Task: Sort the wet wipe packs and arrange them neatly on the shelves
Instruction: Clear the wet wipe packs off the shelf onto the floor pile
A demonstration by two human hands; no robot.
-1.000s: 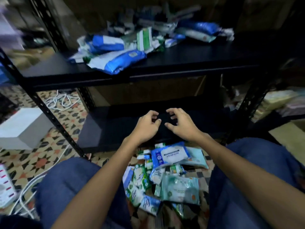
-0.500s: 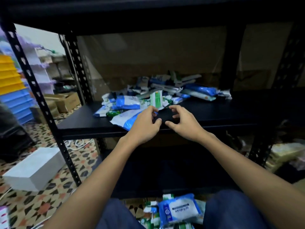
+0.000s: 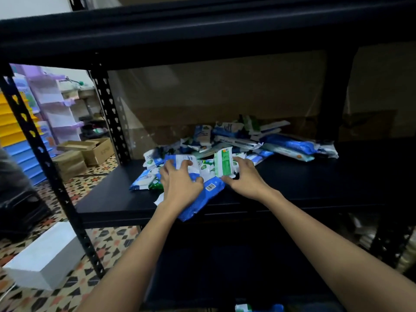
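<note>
Both hands have reached the shelf (image 3: pixel 315 183): left hand (image 3: pixel 180 188) presses soft blue pack (image 3: pixel 202 199), right hand (image 3: pixel 245 179) pinches light green pack (image 3: pixel 223 163)

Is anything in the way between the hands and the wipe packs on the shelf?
No, nothing visible. The left hand already rests on the big blue pack at the shelf edge, and the right hand touches the upright green-and-white pack.
</note>
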